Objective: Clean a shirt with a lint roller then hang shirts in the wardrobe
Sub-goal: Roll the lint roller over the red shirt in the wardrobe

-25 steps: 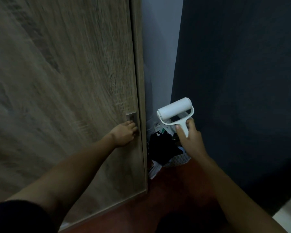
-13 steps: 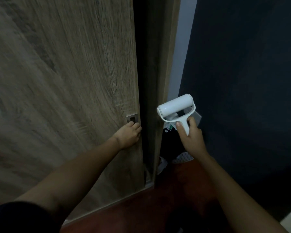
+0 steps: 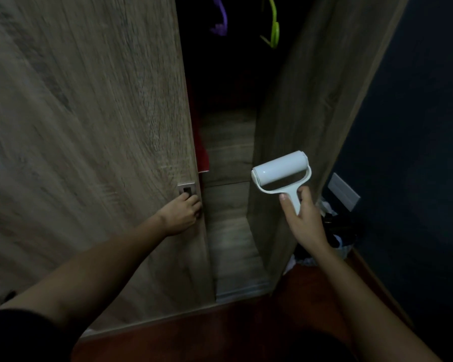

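Observation:
The wooden sliding wardrobe door (image 3: pixel 89 152) fills the left of the view, with a gap open to its right. My left hand (image 3: pixel 181 212) grips the door's right edge just below the metal recessed handle (image 3: pixel 186 188). My right hand (image 3: pixel 302 218) holds the white lint roller (image 3: pixel 281 169) by its handle, roller head up, in front of the wardrobe's right side panel (image 3: pixel 311 113). Inside the dark opening hang a purple hanger (image 3: pixel 220 19) and a green hanger (image 3: pixel 272 27). A red garment (image 3: pixel 202 150) shows just behind the door edge.
A dark blue wall (image 3: pixel 416 126) stands at the right with a white wall plate (image 3: pixel 343 190). A pile of dark and white clothes (image 3: pixel 332 231) lies in the corner beside the wardrobe. The floor (image 3: pixel 246 322) is reddish brown.
The wardrobe door has slid left under my left hand, widening the gap and showing the hangers, the red garment and the wardrobe's inside. My right hand still holds the lint roller.

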Tool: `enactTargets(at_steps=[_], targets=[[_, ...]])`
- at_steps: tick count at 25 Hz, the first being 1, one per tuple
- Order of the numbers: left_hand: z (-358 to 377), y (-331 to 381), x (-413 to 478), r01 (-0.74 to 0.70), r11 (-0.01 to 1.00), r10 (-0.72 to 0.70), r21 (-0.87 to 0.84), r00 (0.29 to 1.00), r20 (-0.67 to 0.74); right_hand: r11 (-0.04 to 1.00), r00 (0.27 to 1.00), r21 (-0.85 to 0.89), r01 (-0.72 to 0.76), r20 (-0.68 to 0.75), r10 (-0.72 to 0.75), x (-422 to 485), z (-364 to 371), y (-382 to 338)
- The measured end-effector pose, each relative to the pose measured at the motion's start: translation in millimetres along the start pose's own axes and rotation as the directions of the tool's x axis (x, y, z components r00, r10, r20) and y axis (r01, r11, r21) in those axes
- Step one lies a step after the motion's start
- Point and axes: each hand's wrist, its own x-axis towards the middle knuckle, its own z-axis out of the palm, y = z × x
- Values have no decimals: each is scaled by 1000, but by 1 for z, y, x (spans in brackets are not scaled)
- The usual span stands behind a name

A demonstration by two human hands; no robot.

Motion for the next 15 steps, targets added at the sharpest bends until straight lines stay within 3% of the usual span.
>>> enactTargets(at_steps=[5,13,15], targets=[[31,-19,-70,36,999,-32,-39,993,113,1000,999,-6,13,40,-13,-20,40,-21],[59,-34,-151,172,985,-175,35,957,230,998,996,-25,54,71,-52,-36,70,-48],[62,-34,-163,134,991,-135,21,962,238,997,996,-43,57,66,-54,-37,75,-54]])
